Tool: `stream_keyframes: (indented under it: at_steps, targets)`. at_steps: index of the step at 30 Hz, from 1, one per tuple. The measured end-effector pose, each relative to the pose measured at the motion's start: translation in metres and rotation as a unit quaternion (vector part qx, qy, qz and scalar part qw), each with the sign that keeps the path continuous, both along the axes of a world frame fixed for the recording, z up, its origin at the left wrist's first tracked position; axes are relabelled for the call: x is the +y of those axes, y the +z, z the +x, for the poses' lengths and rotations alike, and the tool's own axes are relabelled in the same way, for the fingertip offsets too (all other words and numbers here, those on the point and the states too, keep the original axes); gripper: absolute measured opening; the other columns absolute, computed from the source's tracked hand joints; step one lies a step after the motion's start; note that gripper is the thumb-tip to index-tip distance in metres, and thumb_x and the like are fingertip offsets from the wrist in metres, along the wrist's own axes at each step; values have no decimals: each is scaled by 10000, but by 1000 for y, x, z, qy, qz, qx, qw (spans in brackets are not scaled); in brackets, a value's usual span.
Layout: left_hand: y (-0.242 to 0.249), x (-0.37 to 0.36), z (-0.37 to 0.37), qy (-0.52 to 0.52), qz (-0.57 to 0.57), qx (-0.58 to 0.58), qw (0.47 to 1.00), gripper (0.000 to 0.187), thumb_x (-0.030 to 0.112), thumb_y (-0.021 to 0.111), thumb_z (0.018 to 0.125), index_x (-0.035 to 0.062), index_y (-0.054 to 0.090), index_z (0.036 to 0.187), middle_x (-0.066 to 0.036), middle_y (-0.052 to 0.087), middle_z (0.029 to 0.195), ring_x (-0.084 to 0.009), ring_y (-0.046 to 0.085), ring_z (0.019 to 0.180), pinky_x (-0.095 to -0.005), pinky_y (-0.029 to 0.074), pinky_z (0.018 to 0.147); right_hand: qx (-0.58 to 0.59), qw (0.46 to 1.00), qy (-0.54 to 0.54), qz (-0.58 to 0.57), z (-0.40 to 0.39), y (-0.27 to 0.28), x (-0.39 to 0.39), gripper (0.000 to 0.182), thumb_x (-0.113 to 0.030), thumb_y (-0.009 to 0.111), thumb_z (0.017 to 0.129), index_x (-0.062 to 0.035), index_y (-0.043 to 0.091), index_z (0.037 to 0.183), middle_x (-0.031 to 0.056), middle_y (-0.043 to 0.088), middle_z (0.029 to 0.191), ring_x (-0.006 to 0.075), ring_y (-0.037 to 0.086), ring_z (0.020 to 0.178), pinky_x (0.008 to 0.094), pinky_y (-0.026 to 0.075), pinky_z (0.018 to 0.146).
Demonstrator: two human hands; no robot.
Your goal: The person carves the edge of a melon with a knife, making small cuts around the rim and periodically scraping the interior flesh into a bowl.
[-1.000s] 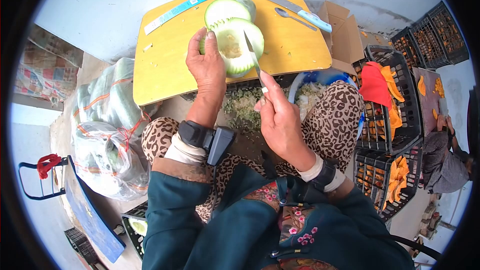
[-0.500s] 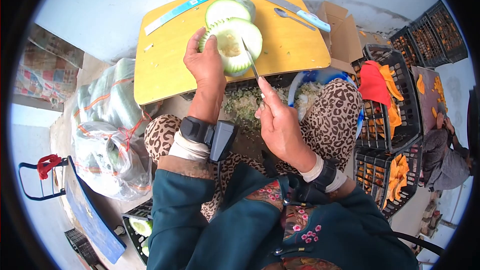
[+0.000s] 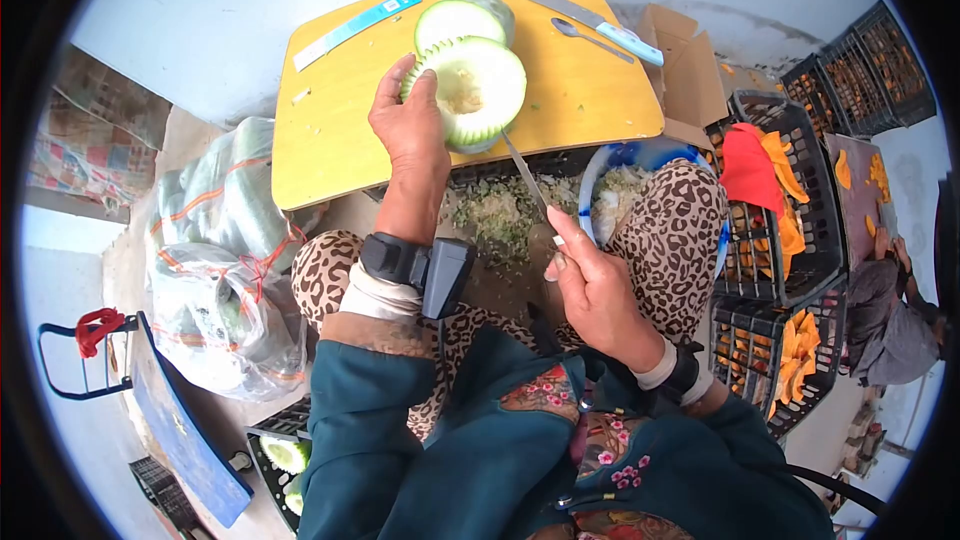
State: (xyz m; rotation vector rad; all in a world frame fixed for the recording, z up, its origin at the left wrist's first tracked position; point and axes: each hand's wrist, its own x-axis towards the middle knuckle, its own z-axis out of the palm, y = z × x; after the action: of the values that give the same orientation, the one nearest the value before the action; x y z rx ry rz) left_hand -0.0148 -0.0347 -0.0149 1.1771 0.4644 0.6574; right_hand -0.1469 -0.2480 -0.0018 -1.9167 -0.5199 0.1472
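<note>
A cut melon (image 3: pixel 495 85), pale inside with a hollow centre and a notched green rim, is tilted on the front part of the yellow table (image 3: pixel 330 140). My left hand (image 3: pixel 408 115) grips its left side, thumb over the rim. Closed round a small knife (image 3: pixel 524 172), my right hand (image 3: pixel 600 295) is below and right of the melon, the blade's tip near its lower edge. Behind it lies another cut melon piece (image 3: pixel 460 25). A large knife with a light blue handle (image 3: pixel 628 43), a spoon (image 3: pixel 590 38) and a blue-and-white strip (image 3: pixel 360 28) lie on the table.
Plastic bags of green produce (image 3: pixel 225 310) stand at left. On the right are black crates (image 3: pixel 800 280) with orange pieces and a red cloth (image 3: pixel 750 170), plus a cardboard box (image 3: pixel 690 70). Scraps (image 3: pixel 495 215) and a blue-rimmed basin (image 3: pixel 590 175) are below the table. Another person (image 3: pixel 890 310) sits far right.
My right hand has moved down and to the right, drawing the knife off the melon's face to below its edge. My left hand keeps its hold on the melon.
</note>
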Motion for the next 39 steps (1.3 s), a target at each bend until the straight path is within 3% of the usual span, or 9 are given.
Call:
stream_keyframes:
  at_steps: [7,26,39]
  targets:
    - [-2,9,1,-8,-45,-8,999,331,-18,613,827,-32,589,1157,-122,613,1048,-171,613,860,-288,522,740,-40,998,-1,41,16,7,5,489,50,458,898,-2,400,1380,165,612,872,210,634,718,310,509,675]
    - [-3,13,1,-14,-52,-2,999,346,-10,616,831,-41,575,1174,-131,606,1090,-179,612,890,-292,519,762,-12,998,-18,58,38,-3,30,487,-6,472,908,-53,402,1388,113,598,794,215,667,741,312,511,671]
    - [-6,15,2,-21,-51,-9,998,344,-4,615,834,-39,574,1174,-121,602,1085,-176,610,881,-289,519,752,-39,997,-17,70,43,-10,34,487,18,457,900,-51,410,1380,173,631,872,250,677,746,332,515,668]
